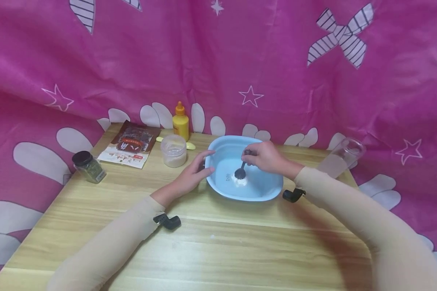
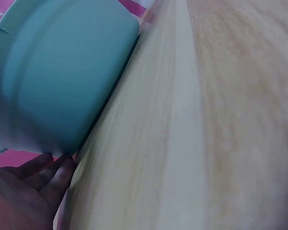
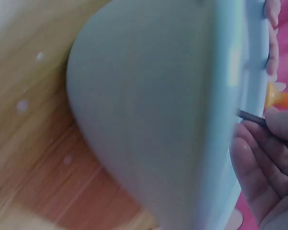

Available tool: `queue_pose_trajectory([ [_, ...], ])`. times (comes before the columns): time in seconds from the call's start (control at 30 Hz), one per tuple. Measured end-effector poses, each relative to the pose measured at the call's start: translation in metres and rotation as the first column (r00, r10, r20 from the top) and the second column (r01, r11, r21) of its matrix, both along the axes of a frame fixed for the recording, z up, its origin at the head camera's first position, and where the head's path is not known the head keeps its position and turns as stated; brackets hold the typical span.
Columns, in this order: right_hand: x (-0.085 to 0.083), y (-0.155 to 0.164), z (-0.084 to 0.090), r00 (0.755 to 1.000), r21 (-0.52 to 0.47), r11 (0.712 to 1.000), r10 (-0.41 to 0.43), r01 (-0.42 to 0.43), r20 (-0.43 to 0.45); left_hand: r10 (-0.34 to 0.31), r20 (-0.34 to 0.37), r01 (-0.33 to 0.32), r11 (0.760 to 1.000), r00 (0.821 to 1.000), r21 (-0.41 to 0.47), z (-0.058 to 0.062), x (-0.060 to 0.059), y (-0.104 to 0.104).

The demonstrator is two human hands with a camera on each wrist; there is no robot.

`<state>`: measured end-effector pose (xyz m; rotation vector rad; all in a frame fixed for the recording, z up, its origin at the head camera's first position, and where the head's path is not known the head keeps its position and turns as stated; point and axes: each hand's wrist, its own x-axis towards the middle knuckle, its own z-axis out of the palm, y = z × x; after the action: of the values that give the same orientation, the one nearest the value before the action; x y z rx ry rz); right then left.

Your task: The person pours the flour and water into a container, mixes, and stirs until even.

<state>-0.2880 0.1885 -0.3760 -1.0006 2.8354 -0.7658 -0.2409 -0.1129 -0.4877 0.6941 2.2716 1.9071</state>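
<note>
A light blue bowl (image 1: 222,193) sits on the wooden table (image 1: 218,242), with a small heap of white powder (image 1: 241,181) inside. My right hand (image 1: 264,157) holds a dark spoon (image 1: 241,169) whose head rests in the powder. My left hand (image 1: 196,171) touches the bowl's left rim with loosely extended fingers. In the left wrist view the bowl's outer wall (image 2: 62,81) fills the upper left, and my fingers (image 2: 33,182) lie against its base. The right wrist view shows the bowl's outside (image 3: 149,110) and my fingers (image 3: 264,158) around the spoon handle (image 3: 252,117).
Left of the bowl stand a clear lidded cup (image 1: 173,150), a yellow squeeze bottle (image 1: 181,121), a printed packet (image 1: 129,144) and a dark-capped spice jar (image 1: 88,166). A clear glass (image 1: 340,157) stands at the table's right edge. Pink patterned cloth (image 1: 218,60) hangs behind.
</note>
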Motion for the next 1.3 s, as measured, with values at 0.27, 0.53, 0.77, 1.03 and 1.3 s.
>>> queue_pose_trajectory([
  [0.27,-0.004,0.018,0.003,0.992,0.097,0.988,-0.114,0.118,-0.045,0.005,0.008,-0.005,1.000,1.000,-0.014,0.003,0.002,0.000],
  [0.53,0.010,0.009,0.006,0.979,0.005,0.999,0.045,-0.047,0.201,0.011,0.008,-0.011,1.000,1.000,-0.015,0.003,0.001,0.000],
  [0.77,-0.004,-0.001,-0.001,0.992,-0.045,0.998,-0.043,0.049,0.115,0.000,-0.002,0.000,1.000,1.000,-0.002,0.002,0.002,0.000],
  [1.03,-0.015,-0.002,0.003,0.978,0.001,0.979,-0.203,0.203,0.037,0.006,-0.001,-0.006,1.000,1.000,-0.008,-0.001,0.000,0.002],
  [1.3,-0.012,-0.006,0.004,0.996,0.046,0.995,-0.085,0.084,0.019,0.005,0.003,-0.005,1.000,1.000,-0.005,-0.002,-0.001,0.001],
])
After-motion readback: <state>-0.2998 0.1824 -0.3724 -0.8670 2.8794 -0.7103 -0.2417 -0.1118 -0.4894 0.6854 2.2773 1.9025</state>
